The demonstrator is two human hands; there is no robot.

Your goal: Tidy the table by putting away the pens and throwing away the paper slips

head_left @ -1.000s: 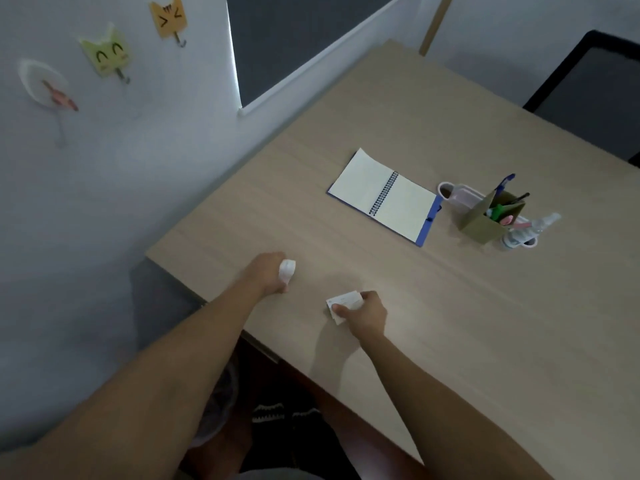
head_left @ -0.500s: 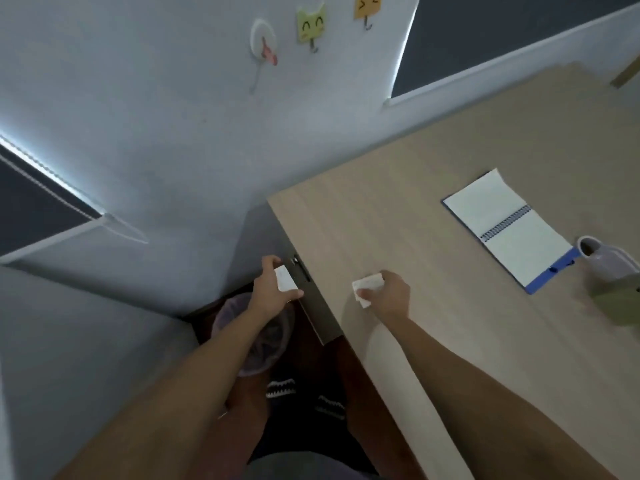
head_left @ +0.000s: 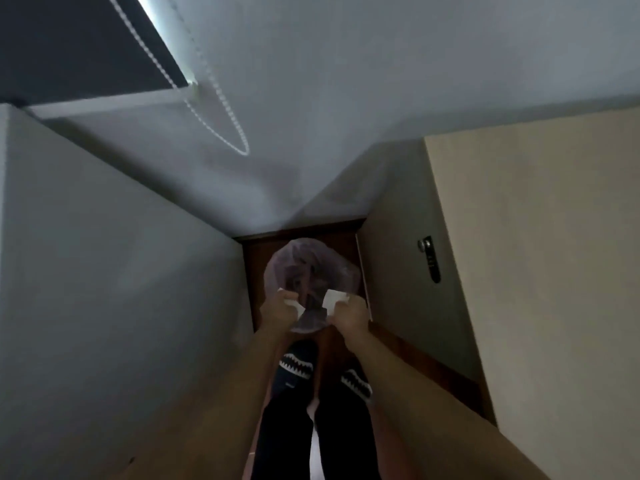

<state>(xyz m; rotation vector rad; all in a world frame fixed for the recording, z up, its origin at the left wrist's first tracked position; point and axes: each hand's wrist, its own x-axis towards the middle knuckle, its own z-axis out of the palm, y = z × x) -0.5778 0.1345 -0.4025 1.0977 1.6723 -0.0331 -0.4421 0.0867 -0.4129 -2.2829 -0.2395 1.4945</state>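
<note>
Here, from the head view, your left hand (head_left: 277,311) pinches a white paper slip (head_left: 290,302) and your right hand (head_left: 349,315) pinches another slip (head_left: 333,299), both held over the lined trash bin (head_left: 304,268) on the floor beside the table (head_left: 540,271), just ahead of your feet (head_left: 294,365).

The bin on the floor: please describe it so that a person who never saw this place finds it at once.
Look down the narrow gap between the grey wall and the side of the table, to the dark red floor. The bin stands there, just beyond the person's feet, under both hands. It is round and lined with a thin, pale purple bag.
</note>
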